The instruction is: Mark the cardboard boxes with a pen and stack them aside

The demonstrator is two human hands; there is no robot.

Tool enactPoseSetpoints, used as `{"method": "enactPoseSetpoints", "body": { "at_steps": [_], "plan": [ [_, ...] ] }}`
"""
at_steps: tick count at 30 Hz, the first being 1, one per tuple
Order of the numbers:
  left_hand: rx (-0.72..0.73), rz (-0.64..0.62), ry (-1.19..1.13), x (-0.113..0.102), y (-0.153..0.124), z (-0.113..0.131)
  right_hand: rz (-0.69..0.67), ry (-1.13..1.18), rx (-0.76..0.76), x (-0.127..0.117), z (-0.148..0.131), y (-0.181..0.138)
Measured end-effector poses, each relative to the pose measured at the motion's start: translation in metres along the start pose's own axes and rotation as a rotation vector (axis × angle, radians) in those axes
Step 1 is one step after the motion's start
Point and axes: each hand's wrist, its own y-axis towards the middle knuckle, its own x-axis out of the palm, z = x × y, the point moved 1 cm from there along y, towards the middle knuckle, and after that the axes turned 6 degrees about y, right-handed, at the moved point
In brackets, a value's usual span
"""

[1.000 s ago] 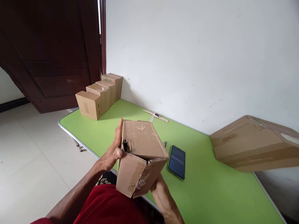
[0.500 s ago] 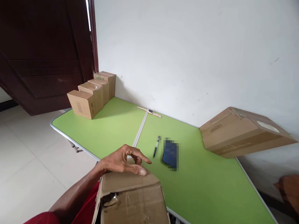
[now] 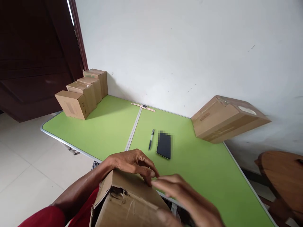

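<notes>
A worn cardboard box [image 3: 132, 205] with a torn hole [image 3: 117, 191] in its near left corner is tilted at the table's front edge, close to my body. My left hand [image 3: 132, 162] lies over the box's far upper edge, fingers bent down around it and the thumb against the cardboard. From the lower right my right hand [image 3: 187, 198] reaches in, somewhat blurred, with its fingers stretched out and the thumb apart. Its fingertips are close to those of my left hand, at the box's right side; whether they touch the box I cannot tell.
On the green table [image 3: 94, 132] lie a pen [image 3: 151, 139], a dark phone-like object [image 3: 164, 145], partly pixelated, and a pink-strapped watch [image 3: 144, 107]. Several small boxes [image 3: 73, 104] stand in a row at the back left. A larger carton [image 3: 227, 118] leans by the wall; a wooden stool [image 3: 281, 173] is right.
My right hand has come into view from the lower right, beside the box. My left hand's fingers have curled further down over the edge. The view has shifted slightly right.
</notes>
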Motion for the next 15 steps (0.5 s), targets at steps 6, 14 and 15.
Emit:
{"method": "enactPoseSetpoints", "body": {
  "at_steps": [6,14,15],
  "plan": [
    [0.014,-0.07,0.001,-0.007,0.015,-0.007,-0.177,-0.219,-0.139,0.056,-0.023,0.023],
    [0.052,0.228,-0.154,-0.007,0.009,-0.007,-0.154,-0.488,-0.076,0.051,-0.028,0.022],
    [0.066,0.295,-0.128,-0.008,0.0,-0.004,-0.15,-0.491,-0.068,0.05,-0.028,0.021]
  ]
}}
